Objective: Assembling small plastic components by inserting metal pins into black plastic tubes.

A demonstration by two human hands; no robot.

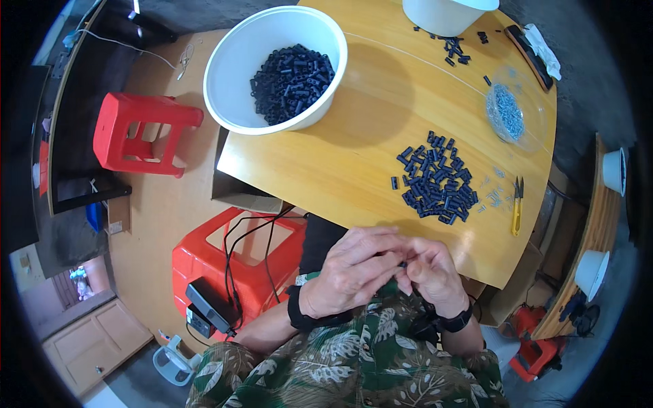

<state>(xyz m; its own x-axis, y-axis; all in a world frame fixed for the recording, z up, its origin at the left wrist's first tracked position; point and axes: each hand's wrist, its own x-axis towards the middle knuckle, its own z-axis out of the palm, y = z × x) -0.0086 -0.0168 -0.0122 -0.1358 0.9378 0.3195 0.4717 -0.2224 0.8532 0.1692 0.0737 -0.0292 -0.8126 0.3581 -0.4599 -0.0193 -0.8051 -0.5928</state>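
My left hand [350, 268] and my right hand [435, 272] meet in front of my body, just off the table's near edge. Their fingertips are pinched together around a small black plastic piece [403, 264], mostly hidden by the fingers. Beyond them on the table lies a loose pile of short black tubular plastic pieces [439, 180]. Small silvery screws or pins [495, 194] are scattered to its right, beside yellow-handled thread snips [517, 207]. Farther back, a clear plastic dish [507, 112] holds many more of the silvery bits.
A large white tub [224, 88] of black pieces stands at the table's [381, 88] left edge. Another white tub [445, 17] is at the far side, near a dark bar-shaped object [529, 58]. Red stools [183, 272] stand at left, one bearing black power adapters [211, 302] and cables.
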